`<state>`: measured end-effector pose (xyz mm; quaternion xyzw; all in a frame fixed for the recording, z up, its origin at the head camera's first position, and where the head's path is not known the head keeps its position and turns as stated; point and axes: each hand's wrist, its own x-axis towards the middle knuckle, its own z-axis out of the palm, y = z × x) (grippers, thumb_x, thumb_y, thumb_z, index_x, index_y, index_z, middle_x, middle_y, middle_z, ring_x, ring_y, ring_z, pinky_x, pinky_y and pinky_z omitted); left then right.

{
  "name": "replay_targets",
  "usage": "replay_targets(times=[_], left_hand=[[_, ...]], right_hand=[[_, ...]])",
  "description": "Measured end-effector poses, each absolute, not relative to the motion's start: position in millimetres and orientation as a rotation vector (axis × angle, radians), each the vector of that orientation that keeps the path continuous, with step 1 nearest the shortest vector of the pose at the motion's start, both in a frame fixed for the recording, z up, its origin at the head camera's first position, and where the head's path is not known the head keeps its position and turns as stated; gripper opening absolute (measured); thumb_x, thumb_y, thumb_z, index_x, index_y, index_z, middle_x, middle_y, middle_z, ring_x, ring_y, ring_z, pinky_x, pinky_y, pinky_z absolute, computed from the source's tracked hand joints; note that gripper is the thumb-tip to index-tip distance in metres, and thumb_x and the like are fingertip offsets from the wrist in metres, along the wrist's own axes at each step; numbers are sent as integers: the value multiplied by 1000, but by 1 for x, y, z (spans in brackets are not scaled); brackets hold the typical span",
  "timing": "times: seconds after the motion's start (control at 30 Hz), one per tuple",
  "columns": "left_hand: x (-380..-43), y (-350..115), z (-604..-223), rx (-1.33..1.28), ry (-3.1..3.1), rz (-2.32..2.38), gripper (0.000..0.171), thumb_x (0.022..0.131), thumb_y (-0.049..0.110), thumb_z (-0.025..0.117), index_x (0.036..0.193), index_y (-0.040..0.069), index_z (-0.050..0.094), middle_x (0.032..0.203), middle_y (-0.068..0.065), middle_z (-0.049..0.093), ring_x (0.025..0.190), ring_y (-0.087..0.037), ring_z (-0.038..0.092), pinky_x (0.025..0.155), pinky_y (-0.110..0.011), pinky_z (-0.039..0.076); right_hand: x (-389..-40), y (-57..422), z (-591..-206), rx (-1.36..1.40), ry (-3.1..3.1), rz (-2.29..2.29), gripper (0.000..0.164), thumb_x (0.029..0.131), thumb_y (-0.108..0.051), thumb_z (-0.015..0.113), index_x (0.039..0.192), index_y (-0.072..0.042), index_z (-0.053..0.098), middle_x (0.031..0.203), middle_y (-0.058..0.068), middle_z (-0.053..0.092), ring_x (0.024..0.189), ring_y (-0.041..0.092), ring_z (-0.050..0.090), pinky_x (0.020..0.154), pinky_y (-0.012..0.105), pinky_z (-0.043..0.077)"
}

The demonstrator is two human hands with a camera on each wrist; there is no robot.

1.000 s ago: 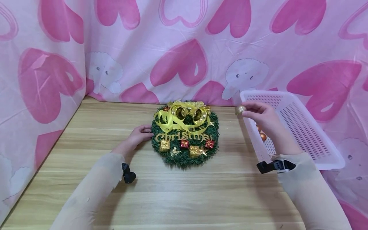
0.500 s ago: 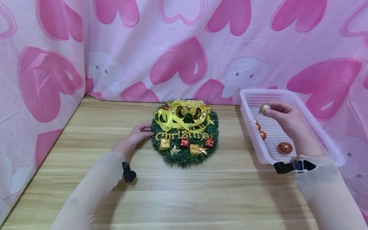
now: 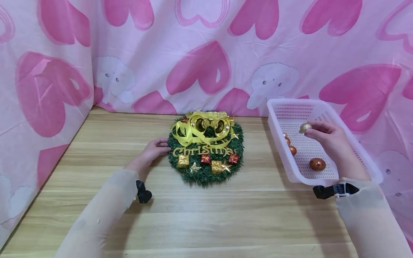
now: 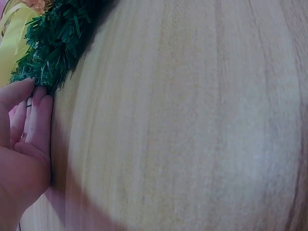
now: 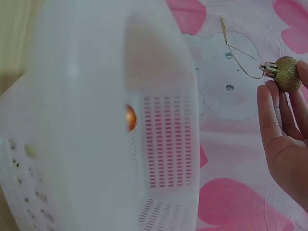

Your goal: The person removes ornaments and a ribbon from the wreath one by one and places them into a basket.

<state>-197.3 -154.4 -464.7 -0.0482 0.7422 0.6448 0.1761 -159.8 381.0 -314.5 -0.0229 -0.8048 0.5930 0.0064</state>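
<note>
A green Christmas wreath [image 3: 206, 175] lies on the wooden table, decorated with golden bells [image 3: 222, 127], yellow ribbon [image 3: 184, 132], small gift boxes, stars and gold lettering. At its left edge, my left hand [image 3: 155, 149] holds the rim between thumb and fingers; the left wrist view shows the thumb at the green tinsel [image 4: 57, 43]. My right hand [image 3: 333, 141] pinches a glittery gold bauble [image 3: 305, 128] above the white plastic basket [image 3: 279, 152]. In the right wrist view, a gold string loop [image 5: 231, 50] hangs from the bauble's cap.
Inside the basket lie a larger copper bauble [image 3: 317, 164] and a few smaller ones [image 3: 292, 150] along its left wall. Pink heart-patterned cloth [image 3: 200, 68] closes off the back and both sides of the table [image 3: 206, 222].
The right hand has carried the gold bauble rightward, from beside the basket's left rim to over its inside. The left hand and wreath keep their places.
</note>
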Motion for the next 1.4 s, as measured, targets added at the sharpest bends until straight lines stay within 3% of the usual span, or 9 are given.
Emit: replay_targets(times=[0.17, 0.4, 0.77, 1.0, 1.2, 1.4], left_hand=[[-197, -155, -465, -130, 2121, 1811, 57, 88, -1, 57, 139, -8, 33, 121, -15, 49, 87, 1, 54, 88, -15, 53], [-197, -155, -464, -129, 2120, 1799, 57, 88, 0, 57, 139, -8, 32, 125, -18, 47, 87, 0, 53, 90, -16, 53], [-197, -154, -464, -114, 2121, 1800, 57, 88, 0, 58, 138, -8, 33, 126, -20, 48, 87, 0, 54, 91, -18, 53], [-198, -155, -465, -119, 2117, 1811, 57, 88, -2, 58, 138, -9, 33, 121, -16, 50, 86, 0, 54, 88, -16, 54], [-199, -154, -466, -124, 2108, 1816, 57, 87, -1, 58, 138, -8, 34, 124, -17, 49, 87, -1, 54, 88, -15, 53], [-199, -154, -466, -127, 2117, 1801, 58, 87, -1, 59, 138, -7, 34, 125, -18, 49, 88, -2, 55, 87, -15, 54]], right_hand=[[-158, 390, -324, -94, -2530, 1848, 19, 87, -15, 65, 101, -27, 66, 85, -19, 66, 76, -4, 63, 71, 4, 52], [-154, 400, -331, -228, -2734, 1569, 23, 90, -31, 60, 113, -31, 60, 85, -30, 60, 79, -10, 60, 70, 1, 47], [-158, 417, -349, -298, -2754, 1600, 29, 87, -34, 64, 114, -29, 57, 88, -26, 60, 81, -9, 59, 68, 3, 50], [-159, 423, -355, -260, -2564, 1827, 24, 86, -24, 67, 110, -24, 62, 91, -17, 65, 82, -5, 61, 68, 8, 54], [-156, 408, -342, -238, -2586, 1853, 21, 87, -20, 65, 106, -28, 59, 90, -23, 63, 82, -8, 59, 70, 5, 52], [-163, 402, -342, -129, -2611, 1841, 28, 89, -23, 63, 117, -20, 58, 95, -19, 64, 88, -4, 59, 73, 7, 53]])
